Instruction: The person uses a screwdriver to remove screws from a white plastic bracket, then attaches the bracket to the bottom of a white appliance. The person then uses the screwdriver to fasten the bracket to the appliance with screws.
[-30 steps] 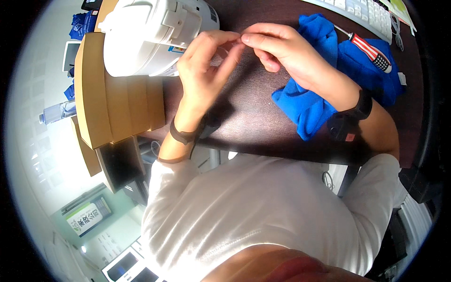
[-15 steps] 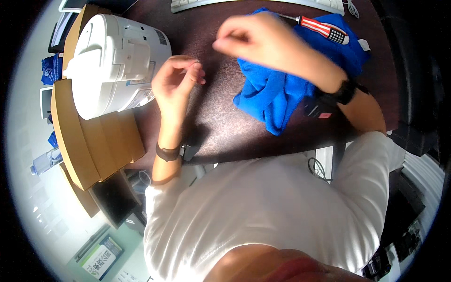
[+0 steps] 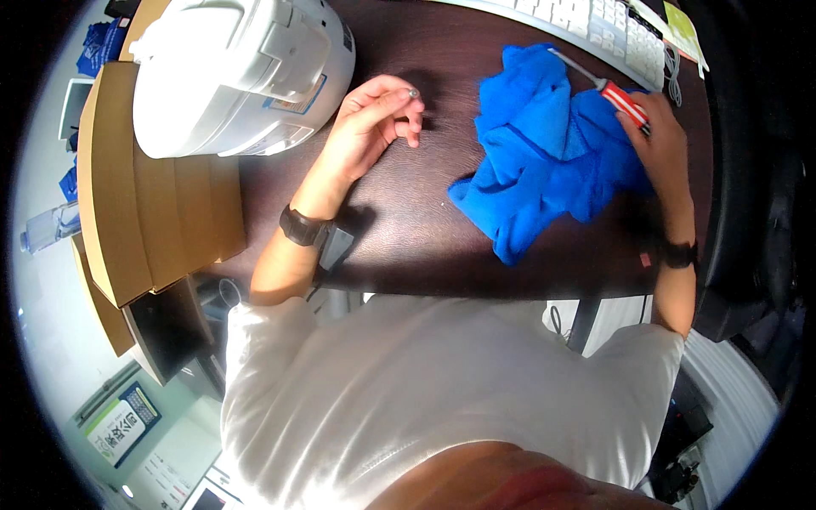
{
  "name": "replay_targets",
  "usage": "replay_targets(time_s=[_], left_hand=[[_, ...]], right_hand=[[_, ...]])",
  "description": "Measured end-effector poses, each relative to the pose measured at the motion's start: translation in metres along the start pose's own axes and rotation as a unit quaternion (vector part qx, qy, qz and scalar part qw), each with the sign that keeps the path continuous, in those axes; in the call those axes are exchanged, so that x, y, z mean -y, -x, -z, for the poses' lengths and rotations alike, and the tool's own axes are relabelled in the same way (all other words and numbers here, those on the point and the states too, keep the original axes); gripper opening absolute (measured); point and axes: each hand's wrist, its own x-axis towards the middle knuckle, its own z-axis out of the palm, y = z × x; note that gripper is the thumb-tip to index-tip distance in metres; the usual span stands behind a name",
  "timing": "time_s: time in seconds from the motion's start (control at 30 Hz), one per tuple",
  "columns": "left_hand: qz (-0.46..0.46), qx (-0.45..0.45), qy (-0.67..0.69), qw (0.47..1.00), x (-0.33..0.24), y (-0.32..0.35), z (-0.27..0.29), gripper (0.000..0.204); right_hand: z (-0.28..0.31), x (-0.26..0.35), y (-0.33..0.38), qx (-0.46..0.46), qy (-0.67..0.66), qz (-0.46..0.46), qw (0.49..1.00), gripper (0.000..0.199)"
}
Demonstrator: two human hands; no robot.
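Since half a second ago, the right hand (image 3: 659,136) has dropped onto the screwdriver (image 3: 614,92) on the blue cloth (image 3: 544,161) near the tabletop's (image 3: 408,229) far edge. Left hand (image 3: 370,127) pinches a small screw (image 3: 414,92); keep that pinch firm while the right closes round the handle

The left hand (image 3: 370,123) is raised palm-side up with the wrist bent back, its thumb and forefinger pinched together at the tips while the other fingers (image 3: 414,136) curl loosely below. The right hand (image 3: 659,140) reaches farther out, forearm nearly straight (both wrists carry dark bands), its fingers apparently closed in a grip, though the fisheye rim blurs them.
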Motion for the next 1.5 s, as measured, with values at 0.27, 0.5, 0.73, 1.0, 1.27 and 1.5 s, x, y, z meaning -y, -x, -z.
replay_targets(time_s=[0.27,0.5,0.73,1.0,1.27,1.5], left_hand=[[-0.012,0.003,-0.003,1.000,0.004,-0.001,0.000,0.011],[-0.015,0.008,0.003,1.000,0.005,-0.003,0.000,0.011],[-0.025,0.015,-0.006,1.000,0.006,-0.002,0.001,0.011],[-0.022,0.027,-0.009,0.999,0.006,0.001,0.003,0.013],[-0.017,0.022,0.000,1.000,0.005,0.002,0.001,0.015],[-0.028,0.030,-0.015,0.999,0.008,0.001,0.002,0.015]], right_hand=[[0.054,0.087,-0.004,0.032,-0.073,0.032,0.996,0.024],[0.080,0.104,-0.004,0.091,0.031,-0.036,0.995,0.026],[0.134,0.106,0.011,0.128,0.030,-0.073,0.989,0.025],[0.083,0.136,-0.011,0.081,-0.083,0.053,0.992,0.029],[0.044,0.142,-0.013,0.099,-0.144,0.024,0.984,0.028],[0.030,0.139,-0.010,0.093,-0.161,0.031,0.982,0.027]])
